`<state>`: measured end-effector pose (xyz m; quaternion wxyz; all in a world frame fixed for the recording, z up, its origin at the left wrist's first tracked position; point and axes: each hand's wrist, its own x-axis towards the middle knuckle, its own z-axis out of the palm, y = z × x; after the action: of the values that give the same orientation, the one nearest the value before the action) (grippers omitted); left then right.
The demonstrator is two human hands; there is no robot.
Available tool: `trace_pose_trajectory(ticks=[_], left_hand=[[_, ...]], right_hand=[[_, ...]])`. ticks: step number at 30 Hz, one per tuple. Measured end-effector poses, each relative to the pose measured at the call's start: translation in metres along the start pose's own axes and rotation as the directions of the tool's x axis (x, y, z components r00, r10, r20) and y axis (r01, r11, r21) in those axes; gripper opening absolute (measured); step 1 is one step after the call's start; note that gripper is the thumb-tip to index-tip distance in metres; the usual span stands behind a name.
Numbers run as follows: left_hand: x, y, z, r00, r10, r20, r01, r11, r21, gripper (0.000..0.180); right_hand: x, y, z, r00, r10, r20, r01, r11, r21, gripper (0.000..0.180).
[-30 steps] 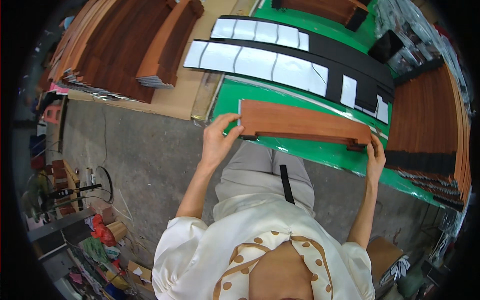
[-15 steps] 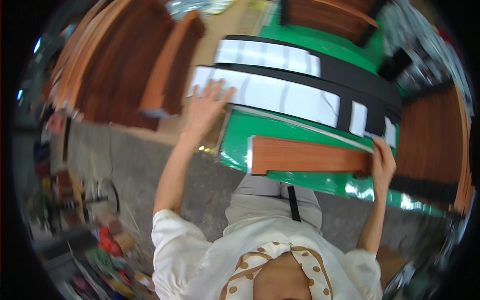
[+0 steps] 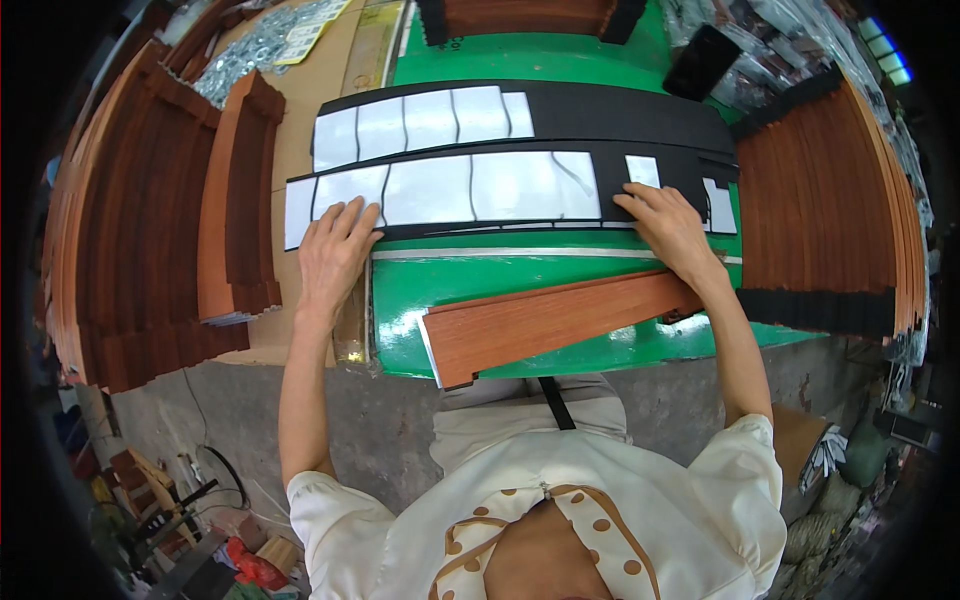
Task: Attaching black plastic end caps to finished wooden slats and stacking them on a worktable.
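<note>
My left hand (image 3: 335, 250) rests with its fingers stretched over the near left end of a black strip (image 3: 612, 190) faced with white pieces (image 3: 430, 190). My right hand (image 3: 668, 225) touches the same strip further right, fingers apart, beside a small white piece (image 3: 643, 171). Neither hand grips anything that I can see. Behind it lies another long black strip (image 3: 630, 115), also partly covered in white. A reddish-brown wood-grain board (image 3: 550, 325) lies slanted in front, its right end under my right wrist.
The table has a green top (image 3: 400, 300). Stacked brown boards (image 3: 140, 230) stand at left, with a separate pile (image 3: 240, 190) beside them; another stack (image 3: 815, 210) is at right. Small metal parts (image 3: 265, 50), a black phone-like object (image 3: 703, 62) and plastic bags (image 3: 790, 55) lie at the back.
My right hand has left the wooden board's right end and moved onto the black strip. My left hand has slid to the strip's near edge. The view has turned, and the board now slants.
</note>
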<state>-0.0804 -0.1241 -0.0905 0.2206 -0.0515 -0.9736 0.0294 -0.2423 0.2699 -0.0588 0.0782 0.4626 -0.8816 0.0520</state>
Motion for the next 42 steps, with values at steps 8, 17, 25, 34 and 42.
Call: trace_pose_trajectory(ticks=[8, 17, 25, 34, 42], left_hand=[[0.009, 0.013, 0.0, 0.993, -0.069, 0.093, 0.075, 0.996, -0.056, 0.046], [-0.043, -0.068, -0.098, 0.721, -0.692, -0.029, 0.633, 0.641, 0.434, 0.051], [-0.044, -0.078, -0.11, 0.528, -0.849, -0.01, 0.849, 0.528, 0.013, 0.061], [-0.022, 0.045, -0.146, 0.714, -0.397, 0.577, 0.667, 0.135, -0.732, 0.041], [-0.01, 0.127, -0.121, 0.677, 0.152, 0.72, 0.7, 0.167, -0.694, 0.054]], right_hand=[[0.007, 0.018, 0.008, 0.993, 0.115, -0.004, -0.114, 0.985, 0.126, 0.036], [0.01, 0.0, -0.012, 0.99, 0.143, 0.013, -0.142, 0.965, 0.221, 0.031], [-0.007, -0.026, -0.03, 0.992, 0.056, -0.109, -0.027, 0.969, 0.246, 0.028], [-0.006, -0.097, -0.078, 0.915, -0.163, -0.369, 0.234, 0.96, 0.155, 0.056], [-0.047, -0.097, -0.071, 0.925, -0.246, -0.288, 0.299, 0.942, 0.154, 0.038]])
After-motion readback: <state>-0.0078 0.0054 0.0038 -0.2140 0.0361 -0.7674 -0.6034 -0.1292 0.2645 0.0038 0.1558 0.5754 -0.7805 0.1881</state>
